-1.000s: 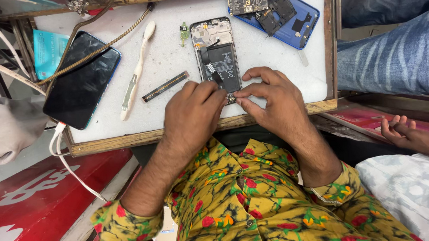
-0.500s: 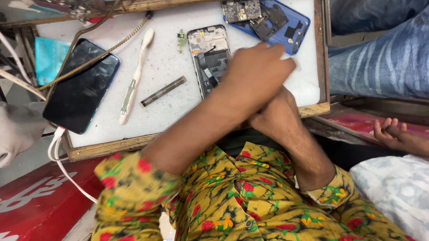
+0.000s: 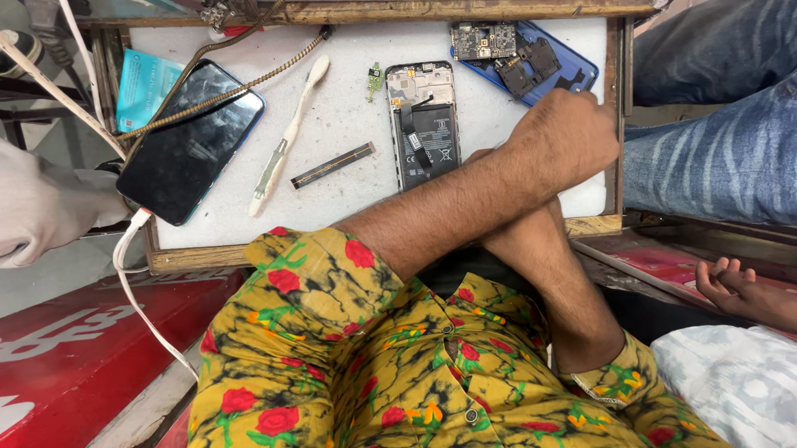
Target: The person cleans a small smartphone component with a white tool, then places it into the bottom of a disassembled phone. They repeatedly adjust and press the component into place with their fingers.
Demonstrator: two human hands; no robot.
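Observation:
An opened phone (image 3: 422,126) with its battery showing lies upright on the white work board (image 3: 342,200). My left arm crosses over to the right, and my left hand (image 3: 570,135) rests with curled fingers just below a blue back cover (image 3: 583,74) that carries loose circuit boards. I cannot see whether it holds anything. My right forearm runs up under the left one. My right hand (image 3: 479,158) is almost wholly hidden beneath it, next to the phone's lower right corner.
A white toothbrush (image 3: 287,138), a dark thin strip (image 3: 332,164) and a small green part (image 3: 374,78) lie left of the phone. A black smartphone (image 3: 189,140) with a cable sits far left. Another person's jeans-clad leg (image 3: 734,139) and hand (image 3: 734,286) are at the right.
My left hand left the phone's bottom edge and swung right across my right arm to the blue cover. My right hand is now covered by the left forearm.

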